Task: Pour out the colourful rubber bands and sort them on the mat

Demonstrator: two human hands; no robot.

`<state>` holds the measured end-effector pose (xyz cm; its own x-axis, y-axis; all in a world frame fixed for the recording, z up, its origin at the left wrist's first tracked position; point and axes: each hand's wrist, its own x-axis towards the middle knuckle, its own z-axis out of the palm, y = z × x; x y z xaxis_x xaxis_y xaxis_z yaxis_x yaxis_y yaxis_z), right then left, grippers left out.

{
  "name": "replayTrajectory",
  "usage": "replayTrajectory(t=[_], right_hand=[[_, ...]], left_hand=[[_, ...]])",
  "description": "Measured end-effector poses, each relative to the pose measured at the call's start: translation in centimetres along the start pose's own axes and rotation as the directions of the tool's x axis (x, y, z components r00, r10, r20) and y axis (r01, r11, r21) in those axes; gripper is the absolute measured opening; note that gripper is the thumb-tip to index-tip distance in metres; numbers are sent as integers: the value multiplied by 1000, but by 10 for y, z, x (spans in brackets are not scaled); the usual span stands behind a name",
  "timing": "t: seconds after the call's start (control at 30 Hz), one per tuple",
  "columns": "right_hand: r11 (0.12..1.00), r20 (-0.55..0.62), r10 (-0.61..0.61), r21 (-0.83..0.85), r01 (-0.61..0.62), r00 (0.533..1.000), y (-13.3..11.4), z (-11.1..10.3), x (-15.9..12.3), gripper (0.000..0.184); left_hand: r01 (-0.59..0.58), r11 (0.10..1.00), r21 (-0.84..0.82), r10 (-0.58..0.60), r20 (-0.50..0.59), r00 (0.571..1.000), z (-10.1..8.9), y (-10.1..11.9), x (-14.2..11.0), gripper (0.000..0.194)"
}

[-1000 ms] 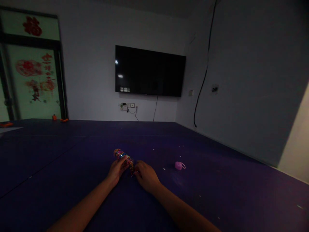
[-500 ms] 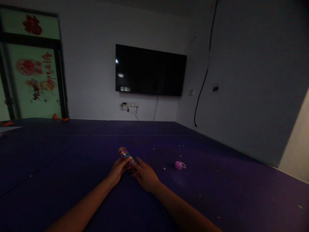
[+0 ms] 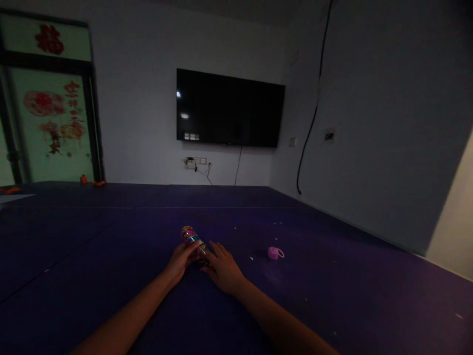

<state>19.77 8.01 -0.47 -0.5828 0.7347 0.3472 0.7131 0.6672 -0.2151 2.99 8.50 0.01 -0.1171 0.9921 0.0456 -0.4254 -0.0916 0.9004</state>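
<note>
A slim clear jar with multicoloured contents and a printed label lies tilted between my hands, its far end pointing up and left. My left hand is closed around its side, thumb on top. My right hand is at the jar's near end, fingers bent over it and thumb below. Small dark and pinkish bits show by the right fingertips, too small to make out. To the right of my hands, a pink cap with a ring loop rests on the purple surface.
Small white scraps are scattered on the surface. Orange objects stand at the back left by a glass door with red decorations. A television hangs on the far wall, and a black cable runs down the right wall.
The right fingers have shifted slightly at the jar's near end. The left hand, the jar and the pink cap stay almost where they were.
</note>
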Motion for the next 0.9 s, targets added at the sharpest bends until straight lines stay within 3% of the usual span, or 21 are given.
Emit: replayTrajectory(t=[0.27, 0.5, 0.9], right_hand=[[997, 77, 44, 59, -49, 996, 2, 0, 2, 57], [991, 19, -80, 108, 78, 997, -2, -7, 0, 47], [992, -66, -101, 73, 106, 993, -5, -6, 0, 47]], left_hand=[[3, 1000, -21, -4, -32, 999, 1, 1, 0, 16], [3, 998, -55, -7, -68, 998, 2, 2, 1, 9], [16, 997, -70, -24, -111, 993, -3, -1, 6, 4]])
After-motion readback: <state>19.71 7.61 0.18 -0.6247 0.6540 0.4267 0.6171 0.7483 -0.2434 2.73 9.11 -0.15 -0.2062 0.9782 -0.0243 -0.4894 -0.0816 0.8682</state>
